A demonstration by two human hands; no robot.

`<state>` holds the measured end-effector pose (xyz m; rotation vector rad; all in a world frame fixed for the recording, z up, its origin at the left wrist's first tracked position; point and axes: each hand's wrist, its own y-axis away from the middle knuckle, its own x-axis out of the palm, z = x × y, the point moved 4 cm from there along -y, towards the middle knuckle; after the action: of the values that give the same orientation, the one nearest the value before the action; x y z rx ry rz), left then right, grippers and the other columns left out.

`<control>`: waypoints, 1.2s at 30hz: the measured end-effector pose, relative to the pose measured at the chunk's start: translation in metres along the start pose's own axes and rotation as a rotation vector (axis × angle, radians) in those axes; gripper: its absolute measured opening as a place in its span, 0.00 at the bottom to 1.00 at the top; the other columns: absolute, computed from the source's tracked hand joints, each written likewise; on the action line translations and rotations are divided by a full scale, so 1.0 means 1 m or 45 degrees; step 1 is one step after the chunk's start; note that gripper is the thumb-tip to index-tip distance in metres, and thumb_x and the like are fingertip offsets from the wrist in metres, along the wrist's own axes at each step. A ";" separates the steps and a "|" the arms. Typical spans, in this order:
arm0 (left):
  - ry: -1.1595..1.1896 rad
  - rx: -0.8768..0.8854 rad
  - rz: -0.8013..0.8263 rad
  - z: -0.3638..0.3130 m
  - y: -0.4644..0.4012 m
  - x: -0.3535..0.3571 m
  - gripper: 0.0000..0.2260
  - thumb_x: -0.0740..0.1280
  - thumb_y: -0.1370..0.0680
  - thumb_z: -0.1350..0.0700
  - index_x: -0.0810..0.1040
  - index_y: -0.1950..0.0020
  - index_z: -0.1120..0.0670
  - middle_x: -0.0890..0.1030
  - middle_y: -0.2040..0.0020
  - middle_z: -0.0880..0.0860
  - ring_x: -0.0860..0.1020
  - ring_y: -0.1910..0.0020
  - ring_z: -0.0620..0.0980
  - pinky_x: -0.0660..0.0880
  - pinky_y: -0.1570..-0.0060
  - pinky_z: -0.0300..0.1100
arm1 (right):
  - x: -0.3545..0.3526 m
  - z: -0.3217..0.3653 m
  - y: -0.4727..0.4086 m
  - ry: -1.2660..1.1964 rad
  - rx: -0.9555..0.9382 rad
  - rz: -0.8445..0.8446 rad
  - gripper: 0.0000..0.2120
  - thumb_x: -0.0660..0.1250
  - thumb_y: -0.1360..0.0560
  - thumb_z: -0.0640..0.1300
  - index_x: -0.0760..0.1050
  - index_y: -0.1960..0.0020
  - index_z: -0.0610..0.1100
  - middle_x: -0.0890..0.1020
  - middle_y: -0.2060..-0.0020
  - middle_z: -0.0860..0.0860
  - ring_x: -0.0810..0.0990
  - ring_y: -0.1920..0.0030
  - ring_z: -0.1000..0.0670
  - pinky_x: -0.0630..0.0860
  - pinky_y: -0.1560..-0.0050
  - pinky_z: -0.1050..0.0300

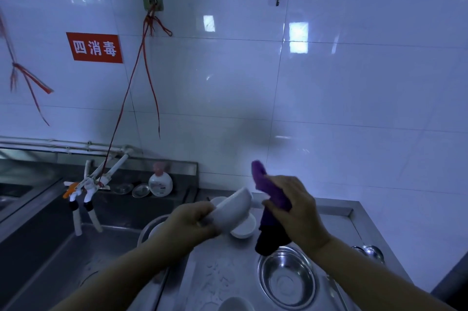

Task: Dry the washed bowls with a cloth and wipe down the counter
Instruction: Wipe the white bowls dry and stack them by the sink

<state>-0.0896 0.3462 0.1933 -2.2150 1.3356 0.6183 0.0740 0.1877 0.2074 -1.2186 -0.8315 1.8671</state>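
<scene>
Bowls are showing in several places, and one white bowl (233, 209) is being held up above the steel counter (336, 212), tilted on its side with its base toward the right. The left hand (192, 222) is gripping it by the near rim, fingers curled around the edge. The right hand (291, 209) is clamping its curled fingers and thumb around a purple cloth (268, 199), whose upper end is sticking up above the knuckles while its darker lower end is hanging down toward the counter. Cloth and held bowl are sitting just beside each other, and whether they are touching cannot be told.

Counting the white bowls: one in the hand, a second one (244, 229) resting on the counter directly beneath it, and the rim of a third (235, 304) peeking in at the bottom edge. One steel bowl (286, 277) is standing upright on the counter below the cloth, and a steel basin (152, 229) is lying partly hidden behind the left wrist, at the edge of the sink (76, 260). A soap bottle (160, 181) with a pink pump is standing at the back ledge, with two small round metal dishes (140, 190) beside it.
</scene>
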 end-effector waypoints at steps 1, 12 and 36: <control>0.211 -0.062 -0.007 -0.002 0.000 0.002 0.03 0.70 0.27 0.61 0.79 0.58 0.54 0.80 0.63 0.55 0.76 0.62 0.47 0.72 0.60 0.41 | -0.002 -0.001 -0.003 -0.008 0.097 -0.069 0.21 0.72 0.31 0.40 0.74 0.40 0.38 0.77 0.47 0.51 0.77 0.47 0.50 0.76 0.46 0.59; 1.131 -0.186 0.036 -0.029 -0.004 0.027 0.11 0.64 0.27 0.60 0.82 0.48 0.56 0.82 0.48 0.61 0.79 0.49 0.59 0.77 0.50 0.52 | 0.028 0.042 0.004 0.052 0.007 -0.165 0.16 0.54 0.18 0.52 0.70 0.33 0.51 0.73 0.36 0.56 0.69 0.34 0.51 0.72 0.39 0.49; 1.455 -0.064 -0.059 -0.034 -0.008 0.024 0.15 0.62 0.27 0.61 0.80 0.43 0.59 0.81 0.45 0.62 0.80 0.48 0.55 0.79 0.51 0.43 | 0.000 0.028 0.001 -0.014 0.458 -0.425 0.13 0.61 0.22 0.43 0.77 0.40 0.42 0.80 0.48 0.51 0.77 0.47 0.50 0.73 0.45 0.66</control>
<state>-0.0675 0.3121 0.2070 -2.7052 1.7064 -0.7976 0.0481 0.1835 0.2161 -0.7939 -0.6252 1.6600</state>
